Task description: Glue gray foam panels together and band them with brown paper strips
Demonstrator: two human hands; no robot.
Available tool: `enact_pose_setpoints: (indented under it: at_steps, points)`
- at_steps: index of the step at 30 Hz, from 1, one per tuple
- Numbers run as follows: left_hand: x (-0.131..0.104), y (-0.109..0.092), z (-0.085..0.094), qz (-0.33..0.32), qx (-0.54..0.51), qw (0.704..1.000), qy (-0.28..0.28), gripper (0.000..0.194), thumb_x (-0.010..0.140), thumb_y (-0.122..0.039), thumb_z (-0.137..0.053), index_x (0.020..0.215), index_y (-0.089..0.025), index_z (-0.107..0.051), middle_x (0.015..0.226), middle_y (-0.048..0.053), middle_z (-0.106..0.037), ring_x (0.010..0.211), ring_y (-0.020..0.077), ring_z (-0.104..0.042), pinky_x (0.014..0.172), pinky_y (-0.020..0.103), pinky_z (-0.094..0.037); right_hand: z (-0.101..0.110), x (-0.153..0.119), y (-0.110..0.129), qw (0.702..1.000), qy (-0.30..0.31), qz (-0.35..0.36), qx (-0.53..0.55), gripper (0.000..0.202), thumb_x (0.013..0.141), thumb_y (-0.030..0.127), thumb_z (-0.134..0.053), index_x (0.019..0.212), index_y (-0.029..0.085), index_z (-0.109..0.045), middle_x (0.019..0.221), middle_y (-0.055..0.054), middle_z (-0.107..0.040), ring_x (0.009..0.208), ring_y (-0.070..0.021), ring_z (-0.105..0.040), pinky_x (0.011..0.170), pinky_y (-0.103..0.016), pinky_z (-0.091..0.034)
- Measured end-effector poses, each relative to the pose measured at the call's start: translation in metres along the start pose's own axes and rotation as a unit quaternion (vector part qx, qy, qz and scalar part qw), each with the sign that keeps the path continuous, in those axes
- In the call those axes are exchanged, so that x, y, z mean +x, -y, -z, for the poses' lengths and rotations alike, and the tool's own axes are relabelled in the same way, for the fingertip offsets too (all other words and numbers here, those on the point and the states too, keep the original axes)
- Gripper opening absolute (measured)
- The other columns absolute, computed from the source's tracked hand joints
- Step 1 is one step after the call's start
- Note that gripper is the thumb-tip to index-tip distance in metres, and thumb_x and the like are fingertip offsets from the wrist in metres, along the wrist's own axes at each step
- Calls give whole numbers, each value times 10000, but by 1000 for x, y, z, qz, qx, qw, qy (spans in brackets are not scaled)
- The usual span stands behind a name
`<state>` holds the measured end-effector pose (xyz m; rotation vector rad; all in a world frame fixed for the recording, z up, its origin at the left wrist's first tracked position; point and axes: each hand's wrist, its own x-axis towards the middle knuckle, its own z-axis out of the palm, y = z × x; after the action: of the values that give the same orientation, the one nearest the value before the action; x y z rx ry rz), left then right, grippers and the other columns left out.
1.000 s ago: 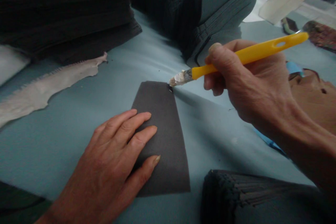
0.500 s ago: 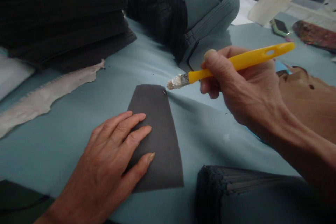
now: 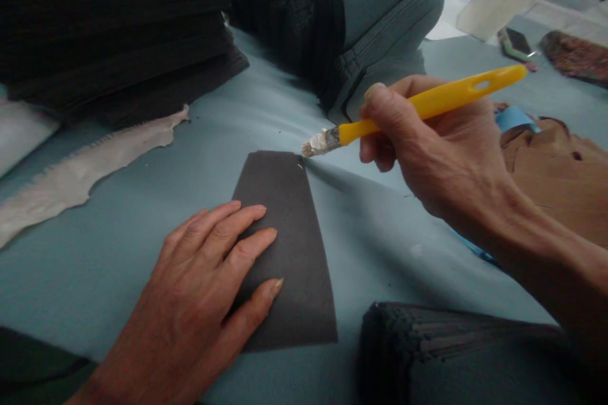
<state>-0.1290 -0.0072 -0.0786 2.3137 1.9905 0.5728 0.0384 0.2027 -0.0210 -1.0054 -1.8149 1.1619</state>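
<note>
Right now your left hand (image 3: 204, 285) lies flat on the grey piece (image 3: 297, 247), fingers loosely spread and thumb held apart, pressing down on it without gripping. The piece is on the table (image 3: 137, 228) in front of you, its narrow end pointing away. Your right hand (image 3: 441, 145) is closed in a pinch around the brush (image 3: 427, 104), its yellow handle slanting up to the right. The bristles, coated with something white, sit just beside the piece's far right corner, where a small pale mark shows; you can't tell whether they touch the table.

A white scrap (image 3: 99, 158) lies to your left, below a dark stack (image 3: 114, 25). Near your right wrist are brown pieces (image 3: 565, 183) and a blue strip (image 3: 515, 119). Farther off, the bottle (image 3: 501, 0) and phone (image 3: 517, 43) are too blurred for you to make out any lettering.
</note>
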Motion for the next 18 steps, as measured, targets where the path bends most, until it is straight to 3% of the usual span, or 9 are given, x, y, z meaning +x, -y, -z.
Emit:
enact_pose_setpoints:
  at_steps: [5,13,16,18]
  points:
    - [-3,0,3,2,4,1000,-13,517,999,-525,-579,1358,-155,-552,1483,201,-561,1408,406,-478,1134,576,-387,14,0,7,1000,-14,7,10,337,1016,248,-720,686,248,-651,526,28,-629,413,-124,-495,381,-275,-343]
    - [-14,-7,16,-73,52,995,52,955,652,-731,-801,1386,-177,-547,1395,185,-640,1217,420,-605,959,554,-521,44,-31,35,999,-28,-15,-28,357,1053,198,-662,702,258,-640,535,27,-592,442,-132,-493,436,-292,-395]
    - [-29,-10,17,-81,74,992,55,894,716,-752,-701,1399,-196,-548,1376,186,-641,1201,436,-613,960,584,-526,55,-47,41,999,-39,-8,-25,333,1050,202,-669,722,260,-649,549,27,-596,461,-137,-527,439,-292,-398]
    - [-44,-12,17,-68,93,992,51,733,828,-619,-625,1437,-222,-535,1395,169,-638,1233,436,-613,993,600,-519,64,-57,45,999,-43,0,-17,321,1047,212,-672,731,267,-654,557,27,-600,460,-135,-528,441,-295,-404]
